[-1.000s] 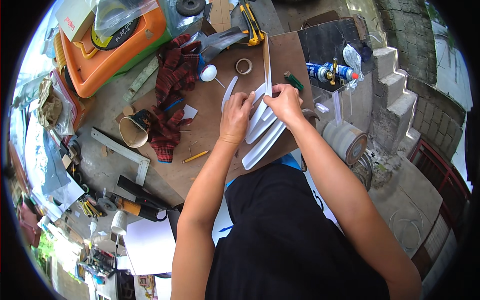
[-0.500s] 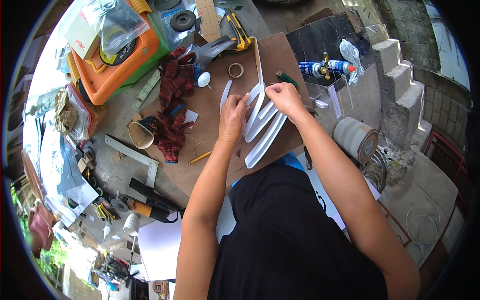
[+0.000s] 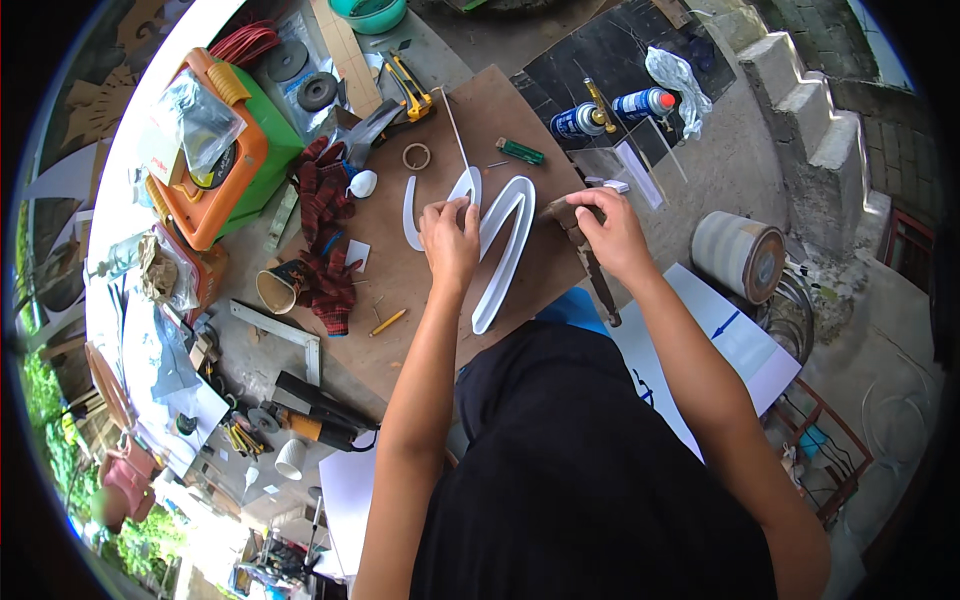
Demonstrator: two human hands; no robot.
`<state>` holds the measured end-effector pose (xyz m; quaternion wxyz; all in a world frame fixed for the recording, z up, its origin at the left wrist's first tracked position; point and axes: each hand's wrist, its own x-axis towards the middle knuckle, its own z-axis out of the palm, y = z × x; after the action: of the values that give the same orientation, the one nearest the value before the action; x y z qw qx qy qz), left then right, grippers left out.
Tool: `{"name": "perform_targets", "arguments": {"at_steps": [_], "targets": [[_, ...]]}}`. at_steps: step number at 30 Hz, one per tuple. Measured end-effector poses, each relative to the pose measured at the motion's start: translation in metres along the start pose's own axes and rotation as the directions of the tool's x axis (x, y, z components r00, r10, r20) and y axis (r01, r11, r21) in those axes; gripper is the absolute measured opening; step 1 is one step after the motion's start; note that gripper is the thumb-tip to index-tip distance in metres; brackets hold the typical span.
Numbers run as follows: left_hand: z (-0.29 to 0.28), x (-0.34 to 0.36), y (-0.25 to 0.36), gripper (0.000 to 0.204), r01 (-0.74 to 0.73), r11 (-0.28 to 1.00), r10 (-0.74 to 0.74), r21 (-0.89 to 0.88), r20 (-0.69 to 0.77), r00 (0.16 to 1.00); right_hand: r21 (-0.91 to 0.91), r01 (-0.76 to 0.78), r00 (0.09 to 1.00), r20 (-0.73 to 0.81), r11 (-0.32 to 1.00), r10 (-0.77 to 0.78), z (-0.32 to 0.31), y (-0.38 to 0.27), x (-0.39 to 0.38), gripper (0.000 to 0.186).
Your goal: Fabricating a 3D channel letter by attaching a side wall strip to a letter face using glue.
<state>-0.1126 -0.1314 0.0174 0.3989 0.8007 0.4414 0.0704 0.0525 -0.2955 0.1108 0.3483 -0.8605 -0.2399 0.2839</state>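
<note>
My left hand (image 3: pixel 450 238) is closed on a curved white plastic strip piece (image 3: pixel 470 180), whose thin straight end runs up toward the cutter. Beside it on the brown board (image 3: pixel 400 290) lies a bent white channel-shaped piece (image 3: pixel 505 262), and a short curved white strip (image 3: pixel 410 210) is left of the hand. My right hand (image 3: pixel 608 232) is apart from the white pieces, thumb and forefinger spread, over the head end of a worn hammer (image 3: pixel 598 280). Whether it touches the hammer is hard to tell.
Around the board are a tape roll (image 3: pixel 416 156), a green lighter (image 3: pixel 520 151), a yellow cutter (image 3: pixel 408 92), red-black gloves (image 3: pixel 325 190), a paper cup (image 3: pixel 280 287) and a pencil (image 3: pixel 388 322). Spray cans (image 3: pixel 640 104) stand beyond. An orange-green toolbox (image 3: pixel 215 150) is far left.
My right hand has let go of the white strip and moved right to the hammer. My left hand shifted slightly left with its strip. The view has turned a little.
</note>
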Motion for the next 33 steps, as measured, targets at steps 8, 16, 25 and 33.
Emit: {"name": "perform_targets", "arguments": {"at_steps": [8,16,25,33], "targets": [[0.019,0.008,0.000,0.031,0.145,0.989,-0.146,-0.017,-0.037,0.989,0.038,-0.011,0.999,0.035,0.999,0.010,-0.037,0.040,-0.048,0.017],[0.005,-0.019,0.011,0.032,0.298,0.947,-0.310,-0.116,-0.101,0.945,0.069,0.039,0.995,0.085,0.997,-0.045,-0.061,0.076,-0.058,0.017],[-0.030,-0.136,-0.019,0.028,0.300,0.953,-0.302,-0.047,-0.254,0.919,0.140,0.055,0.983,0.168,0.989,-0.078,-0.064,0.085,-0.044,0.017],[-0.037,-0.216,-0.031,0.029,0.401,0.915,-0.397,-0.036,-0.253,0.882,0.120,0.156,0.963,0.205,0.981,-0.178,-0.050,0.071,-0.051,0.016]]}}
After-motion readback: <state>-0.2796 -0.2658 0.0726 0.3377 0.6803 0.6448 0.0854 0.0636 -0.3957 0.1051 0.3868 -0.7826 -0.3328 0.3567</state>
